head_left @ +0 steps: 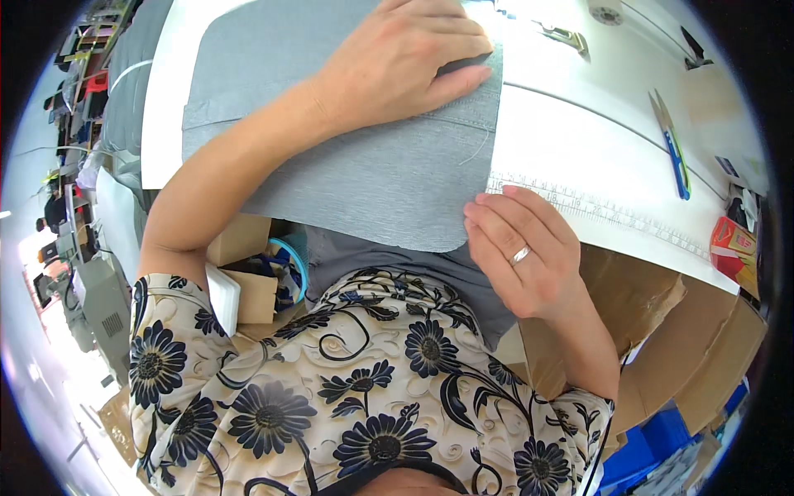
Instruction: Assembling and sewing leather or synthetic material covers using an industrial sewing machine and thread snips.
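Note:
A grey cloth piece (372,186) with a stitched seam across it lies over the white tabletop and hangs past its near edge. My left hand (422,62) presses on its far right part, near a brightly lit spot; fingers and thumb close around a dark fold of the cloth. At the near right corner, my right hand (529,248), with a ring on one finger, pinches the cloth edge between thumb and fingertips. A loose thread curls on the cloth between the hands. The fingertips of my left hand are partly lost in glare.
A measuring tape (612,211) runs along the table's near edge. To the right lie blue-handled thread snips (676,157), a small metal part (566,37) and a red-and-yellow box (734,248). Below stand cardboard (653,331) and a blue-rimmed basket (302,269). Grey fabric (128,74) is piled left.

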Motion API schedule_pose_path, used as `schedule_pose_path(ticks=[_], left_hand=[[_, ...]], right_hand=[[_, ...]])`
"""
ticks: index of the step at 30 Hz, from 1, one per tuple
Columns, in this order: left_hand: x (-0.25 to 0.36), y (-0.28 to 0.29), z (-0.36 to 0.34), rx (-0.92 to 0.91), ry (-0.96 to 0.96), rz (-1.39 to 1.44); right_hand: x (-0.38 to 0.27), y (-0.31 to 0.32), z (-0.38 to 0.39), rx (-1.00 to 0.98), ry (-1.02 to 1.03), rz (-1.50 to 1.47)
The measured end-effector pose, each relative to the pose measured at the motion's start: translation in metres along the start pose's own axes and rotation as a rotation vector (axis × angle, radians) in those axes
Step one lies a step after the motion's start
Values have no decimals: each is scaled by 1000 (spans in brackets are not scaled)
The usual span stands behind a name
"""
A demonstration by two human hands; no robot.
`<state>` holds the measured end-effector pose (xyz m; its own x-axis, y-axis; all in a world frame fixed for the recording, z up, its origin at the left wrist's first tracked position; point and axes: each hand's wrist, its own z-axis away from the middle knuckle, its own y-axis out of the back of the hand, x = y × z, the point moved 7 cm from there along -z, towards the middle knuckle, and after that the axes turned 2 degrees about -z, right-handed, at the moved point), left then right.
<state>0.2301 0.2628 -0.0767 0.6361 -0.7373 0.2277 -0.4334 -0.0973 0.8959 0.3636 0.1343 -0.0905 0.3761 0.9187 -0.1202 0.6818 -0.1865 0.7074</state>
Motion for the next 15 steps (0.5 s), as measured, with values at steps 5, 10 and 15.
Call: schedule_pose_path(ticks=[5,10,15], left_hand=[[-8,5,1,2,-7,6],[0,10,6,124,-132,-107],[-24,-1,-2,42,-43,-67]], right_hand=[[-1,-4,-9,-31,1,-3],[2,-8,-11,-40,11,17],[7,-11,-18,-81,17,24]])
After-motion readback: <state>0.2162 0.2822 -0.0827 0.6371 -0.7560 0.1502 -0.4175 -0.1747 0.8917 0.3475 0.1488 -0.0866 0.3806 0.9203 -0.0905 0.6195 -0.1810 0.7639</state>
